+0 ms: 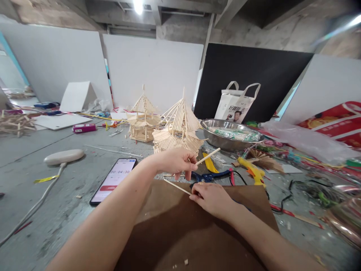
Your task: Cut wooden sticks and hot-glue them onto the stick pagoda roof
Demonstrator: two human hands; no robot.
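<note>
My left hand is closed, pinching a thin wooden stick that points up to the right. Below it, my right hand closes its fingers on another wooden stick, which slants up to the left. Both hands are over the near end of a brown board. Blue-handled pliers lie just beyond my right hand, which partly hides them. Past my left hand stands a larger pavilion model of pale sticks, its base hidden. A smaller stick pavilion stands behind it to the left.
On the left are a phone with a running timer and a white cabled device. A yellow glue gun lies on the right. Behind it, a metal bowl holds wrapped sticks, beside a white bag.
</note>
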